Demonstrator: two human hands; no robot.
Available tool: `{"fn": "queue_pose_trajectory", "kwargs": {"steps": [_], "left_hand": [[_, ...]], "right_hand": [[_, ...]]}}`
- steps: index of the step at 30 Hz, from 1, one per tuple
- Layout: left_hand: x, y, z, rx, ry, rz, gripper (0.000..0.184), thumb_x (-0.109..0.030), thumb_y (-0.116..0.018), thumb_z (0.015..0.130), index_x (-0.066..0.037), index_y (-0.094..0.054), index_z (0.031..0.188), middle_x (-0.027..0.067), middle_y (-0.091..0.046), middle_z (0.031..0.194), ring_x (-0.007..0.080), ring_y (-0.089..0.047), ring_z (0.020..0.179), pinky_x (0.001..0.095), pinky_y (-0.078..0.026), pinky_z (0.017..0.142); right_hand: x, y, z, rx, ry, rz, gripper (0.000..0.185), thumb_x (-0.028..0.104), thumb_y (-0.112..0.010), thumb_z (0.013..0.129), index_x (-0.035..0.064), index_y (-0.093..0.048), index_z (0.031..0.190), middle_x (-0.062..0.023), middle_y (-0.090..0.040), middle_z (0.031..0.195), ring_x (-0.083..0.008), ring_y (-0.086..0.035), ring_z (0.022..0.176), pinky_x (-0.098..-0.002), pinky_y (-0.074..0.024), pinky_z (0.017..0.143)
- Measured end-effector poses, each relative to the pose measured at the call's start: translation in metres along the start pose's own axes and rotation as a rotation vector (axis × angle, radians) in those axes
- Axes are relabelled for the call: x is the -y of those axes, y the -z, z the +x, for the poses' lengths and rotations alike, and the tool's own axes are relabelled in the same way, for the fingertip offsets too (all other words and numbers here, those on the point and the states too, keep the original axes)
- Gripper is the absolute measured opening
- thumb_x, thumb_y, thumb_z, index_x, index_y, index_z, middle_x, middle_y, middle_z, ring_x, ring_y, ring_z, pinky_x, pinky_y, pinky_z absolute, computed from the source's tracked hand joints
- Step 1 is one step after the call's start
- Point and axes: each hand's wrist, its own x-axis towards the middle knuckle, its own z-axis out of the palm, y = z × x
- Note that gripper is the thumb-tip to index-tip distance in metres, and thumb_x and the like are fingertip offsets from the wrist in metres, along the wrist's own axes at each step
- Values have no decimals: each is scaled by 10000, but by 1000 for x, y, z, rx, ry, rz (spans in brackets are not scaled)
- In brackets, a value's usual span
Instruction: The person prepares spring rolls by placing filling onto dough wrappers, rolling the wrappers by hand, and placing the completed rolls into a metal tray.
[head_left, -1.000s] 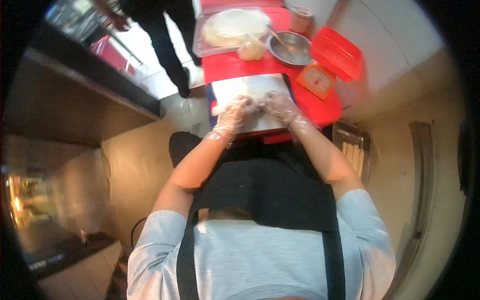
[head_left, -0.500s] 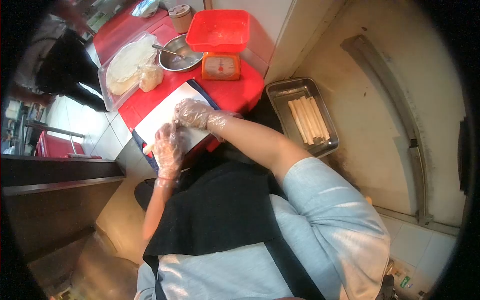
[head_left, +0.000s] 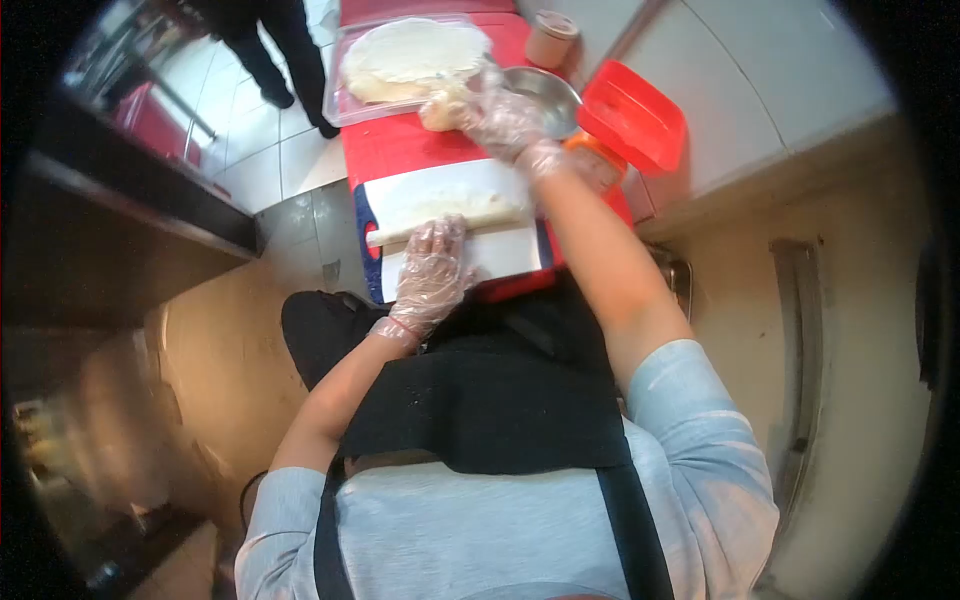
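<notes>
My left hand (head_left: 432,270), in a clear plastic glove, lies with its fingers stretched out over a long pale rolled wrapper (head_left: 493,212). The roll rests across a white cutting board (head_left: 505,255) with dark blue ends. My right hand (head_left: 500,112), also gloved, is raised beyond the board at the left side of a metal bowl (head_left: 557,95). Motion smears its fingers, and whether they hold anything is unclear. Beside that hand, a stack of thin round wrappers (head_left: 415,50) sits in a clear plastic tray (head_left: 333,95), with a folded part at its near edge.
An orange scale (head_left: 597,165) with a red pan (head_left: 630,115) stands right of the bowl on the red table (head_left: 390,150). Behind the bowl is a lidded jar (head_left: 550,38). A metal tray (head_left: 681,278) shows partly beyond my right arm. Another person's legs (head_left: 285,50) are at upper left.
My right hand has left the board and moved forward to the bowl. My left hand now lies flat on the roll, which shows along its length. The camera view has turned.
</notes>
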Motion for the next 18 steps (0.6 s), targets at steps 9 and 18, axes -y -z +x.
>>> {"fn": "queue_pose_trajectory", "kwargs": {"steps": [9,18], "left_hand": [[2,1,-4,-69,25,-124,843,-480,-620,886,39,-340,1489,217,-416,1448,366,-405,1311,482,-293,1145],[-1,14,-2,-69,38,-123,782,-454,-615,890,49,-394,1445,199,-459,1376,347,-428,1272,447,-318,1131]], "right_hand": [[-100,-13,83,210,-374,-166,849,717,-291,962,8,-477,1389,-274,-523,1392,-462,-485,1295,-490,-369,1111],[-131,-20,67,-114,-26,-566,493,423,-554,943,84,-598,1298,-127,-629,1203,-277,-584,1183,-375,-435,1051]]}}
